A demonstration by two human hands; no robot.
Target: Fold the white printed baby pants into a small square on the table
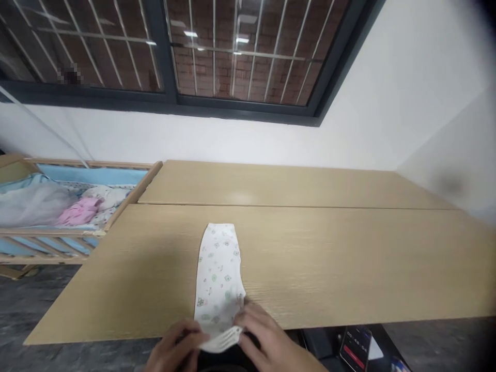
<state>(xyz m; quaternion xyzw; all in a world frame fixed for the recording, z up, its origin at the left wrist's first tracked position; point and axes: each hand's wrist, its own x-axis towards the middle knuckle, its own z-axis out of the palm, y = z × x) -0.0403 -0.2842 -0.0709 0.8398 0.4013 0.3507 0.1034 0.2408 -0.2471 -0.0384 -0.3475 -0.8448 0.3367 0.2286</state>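
A small pair of white baby pants (pixel 219 274), printed with little green and grey figures, lies lengthwise on the wooden table (pixel 329 258). They look folded to one leg's width, with the narrow end pointing away from me. The ribbed waistband hangs at the table's near edge. My left hand (pixel 179 345) pinches its left corner between thumb and fingers. On the right corner, my right hand (pixel 263 338) is closed in a similar pinch. Parts of the fingertips and the underside of the cloth are hidden.
Left of the table stands a wooden crib (pixel 134 199) with blue lining, a pink cloth (pixel 80 211) and bedding. Below the table's near edge, a phone (pixel 354 349) rests on a dark surface. A barred window (pixel 248 57) sits above the white wall.
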